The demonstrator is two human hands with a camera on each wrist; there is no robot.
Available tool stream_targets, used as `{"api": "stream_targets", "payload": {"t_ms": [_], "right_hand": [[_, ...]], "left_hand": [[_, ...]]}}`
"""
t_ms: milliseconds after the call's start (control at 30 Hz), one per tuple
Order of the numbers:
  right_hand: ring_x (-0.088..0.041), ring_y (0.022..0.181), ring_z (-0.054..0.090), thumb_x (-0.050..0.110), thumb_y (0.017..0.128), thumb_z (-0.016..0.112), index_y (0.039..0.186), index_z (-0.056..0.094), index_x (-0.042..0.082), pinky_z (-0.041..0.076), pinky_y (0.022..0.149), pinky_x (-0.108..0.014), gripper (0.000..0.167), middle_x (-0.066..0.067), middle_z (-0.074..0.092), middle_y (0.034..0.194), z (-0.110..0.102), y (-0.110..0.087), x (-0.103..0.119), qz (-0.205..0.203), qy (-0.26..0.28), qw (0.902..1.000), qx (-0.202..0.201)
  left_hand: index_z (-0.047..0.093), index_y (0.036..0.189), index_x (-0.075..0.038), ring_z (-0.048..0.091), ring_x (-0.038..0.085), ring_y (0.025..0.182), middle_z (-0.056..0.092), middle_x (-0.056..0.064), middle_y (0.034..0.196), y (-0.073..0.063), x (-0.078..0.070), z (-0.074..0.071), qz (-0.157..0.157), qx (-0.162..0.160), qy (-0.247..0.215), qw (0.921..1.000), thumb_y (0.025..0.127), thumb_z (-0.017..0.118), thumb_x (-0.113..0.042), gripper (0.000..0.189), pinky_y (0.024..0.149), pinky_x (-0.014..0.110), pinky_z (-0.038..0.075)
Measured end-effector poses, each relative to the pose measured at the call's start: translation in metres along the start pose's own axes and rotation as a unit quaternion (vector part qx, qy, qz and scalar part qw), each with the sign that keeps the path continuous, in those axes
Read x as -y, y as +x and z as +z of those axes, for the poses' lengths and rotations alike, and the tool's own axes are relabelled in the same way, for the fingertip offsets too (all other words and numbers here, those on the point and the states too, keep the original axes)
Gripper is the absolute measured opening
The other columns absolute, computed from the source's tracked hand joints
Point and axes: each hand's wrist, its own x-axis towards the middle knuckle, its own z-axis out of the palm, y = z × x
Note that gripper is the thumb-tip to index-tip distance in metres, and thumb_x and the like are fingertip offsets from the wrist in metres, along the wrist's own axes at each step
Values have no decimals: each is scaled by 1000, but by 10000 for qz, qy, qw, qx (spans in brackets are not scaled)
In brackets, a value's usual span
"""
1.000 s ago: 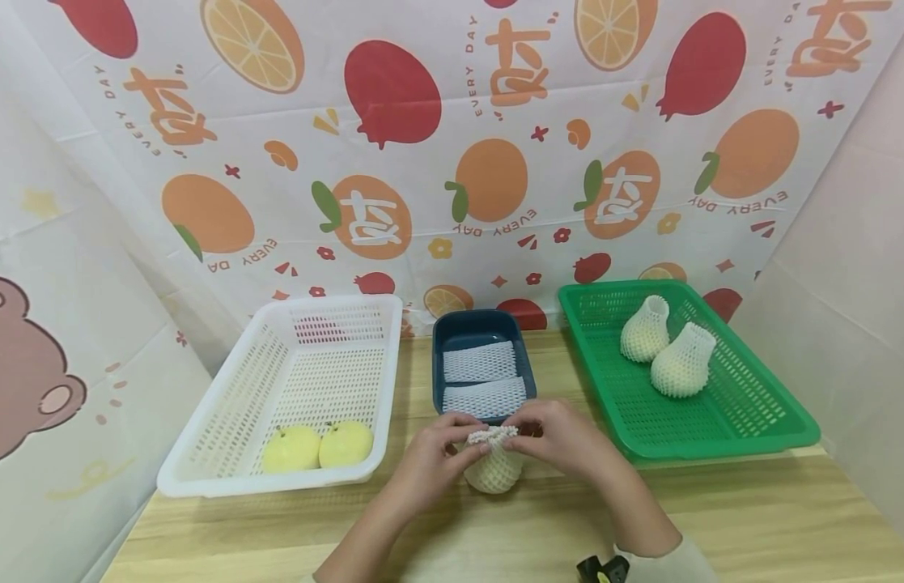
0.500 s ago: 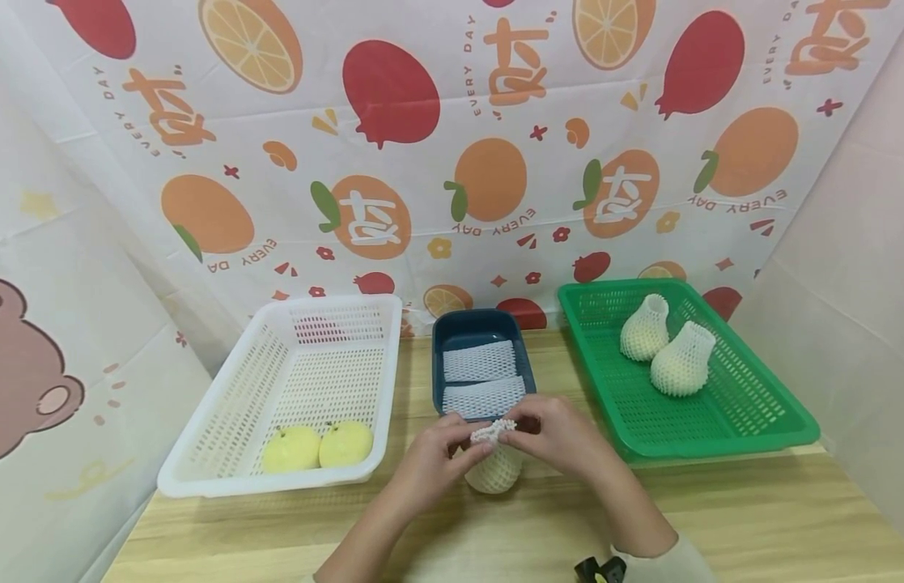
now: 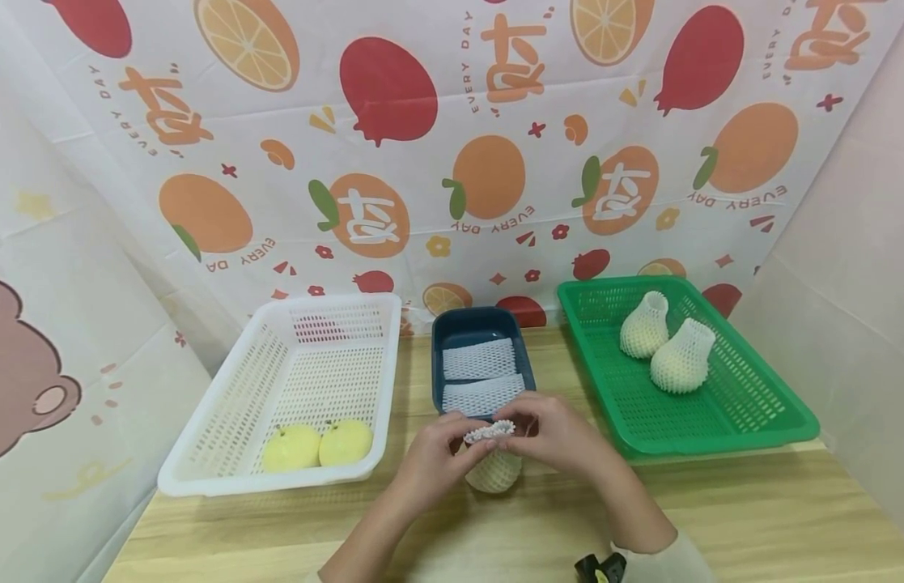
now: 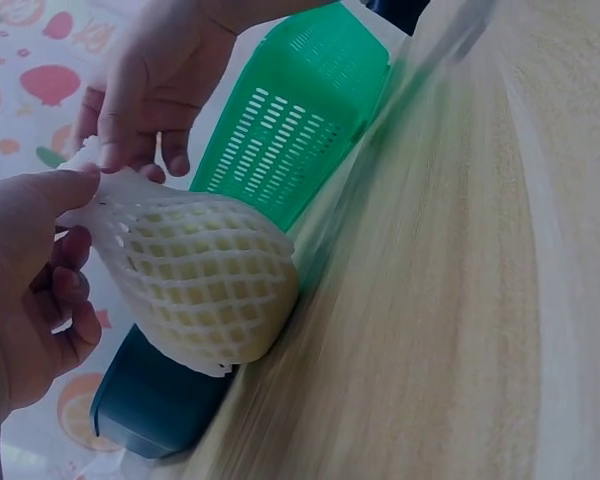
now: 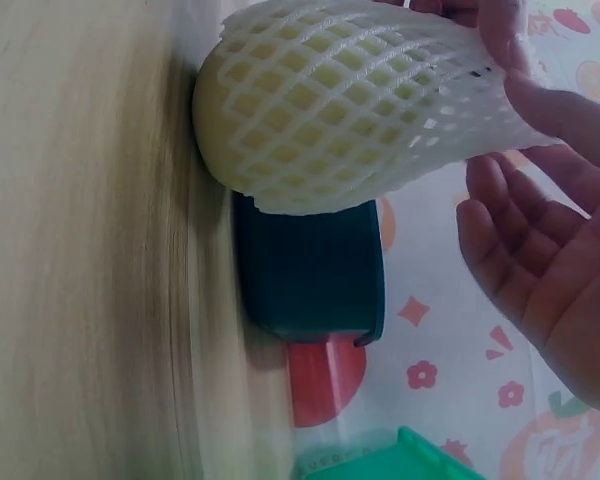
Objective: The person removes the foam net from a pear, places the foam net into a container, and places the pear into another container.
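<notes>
A white foam net sleeve (image 4: 195, 265) encloses a round pale yellow fruit (image 5: 209, 125), whose bottom shows bare beyond the net. The netted fruit stands on the wooden table, just in front of the dark blue bin. My left hand (image 3: 435, 455) pinches the left side of the sleeve's gathered top between thumb and fingers. Opposite it, my right hand (image 3: 557, 433) pinches the right side of the same rim. In the head view both hands partly hide the fruit.
Two bare yellow fruits (image 3: 345, 442) lie in the white basket (image 3: 277, 484) at left. Flat foam sleeves (image 3: 481, 362) lie in the blue bin (image 3: 460, 317). At right, the green basket (image 3: 714, 447) holds two netted fruits (image 3: 681, 356). A printed curtain (image 3: 422, 202) hangs behind.
The sleeve's top rim, bunched up earlier, now looks stretched wider and flatter between my fingers. Both hands stay at nearly the same place, and the fruit has not moved.
</notes>
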Motion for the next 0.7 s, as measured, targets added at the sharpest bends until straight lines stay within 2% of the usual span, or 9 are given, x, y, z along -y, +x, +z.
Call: {"api": "stream_targets", "payload": {"t_ms": [167, 333, 467, 700], "right_hand": [[-8, 88, 61, 31, 83, 79, 113, 72, 22, 55, 74, -24, 33, 11, 68, 105, 4, 3, -2, -117, 13, 9994, 311], [-6, 101, 62, 29, 85, 78, 110, 73, 21, 54, 86, -28, 27, 12, 71, 108, 9, 5, 0, -144, -46, 9998, 161], [-5, 98, 63, 27, 84, 78, 107, 74, 22, 54, 86, -27, 24, 13, 71, 103, 11, 5, 1, -32, -21, 10000, 79], [-5, 90, 63, 28, 84, 78, 98, 74, 22, 55, 80, -26, 16, 12, 71, 95, 13, 5, 1, -207, 20, 9998, -29]], "left_hand": [[77, 100, -23, 45, 5, 62, 51, -14, 70, 1, 0, 1, 162, -125, -4, 9998, 87, 74, -35, 18, 53, 17, 40], [77, 98, -23, 43, 2, 62, 54, -14, 71, 1, -1, 1, 139, -204, -104, 9996, 86, 74, -35, 17, 53, 17, 40], [76, 96, -23, 44, 2, 62, 55, -15, 71, 2, -3, 1, 81, -276, -223, 9993, 85, 76, -33, 14, 53, 17, 41], [76, 96, -21, 45, 2, 63, 57, -14, 73, 1, -4, 2, 105, -534, -385, 9978, 83, 78, -30, 16, 53, 18, 42]]}}
